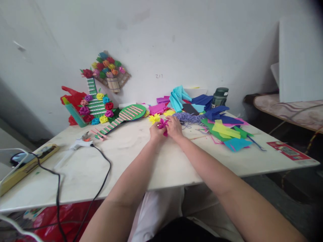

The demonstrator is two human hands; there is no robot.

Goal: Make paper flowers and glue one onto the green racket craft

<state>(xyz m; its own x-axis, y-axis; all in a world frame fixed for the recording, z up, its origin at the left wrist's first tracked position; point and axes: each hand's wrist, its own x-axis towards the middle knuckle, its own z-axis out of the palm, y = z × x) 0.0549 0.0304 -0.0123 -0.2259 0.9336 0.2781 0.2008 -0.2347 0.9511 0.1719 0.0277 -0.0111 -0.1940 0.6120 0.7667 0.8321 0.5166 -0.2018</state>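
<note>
Bare forearms reach across a white table as the left hand and right hand pinch a magenta paper flower between them, apparently to steady it, beside a yellow paper flower.

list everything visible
table: one, white, centre
held paper: one, magenta, centre
ruffled paper: one, yellow, centre
loose paper: many, multicoloured, right
yarn: one, purple, right
bottle: one, green, right
hooked tool: one, blue, right
label: one, red, right
flat craft: one, green, left
flowered craft: one, green, left
bouquet: one, multicoloured, left
tube: one, teal, left
glue gun: one, white, left
power strip: one, yellow, left
cables: several, black/white, left
plastic: two, red, left
panels: two, white, right
fabric: one, pale, right
trousers: one, pale, bottom
left hand: one, bare, centre
right hand: one, bare, centre
</note>
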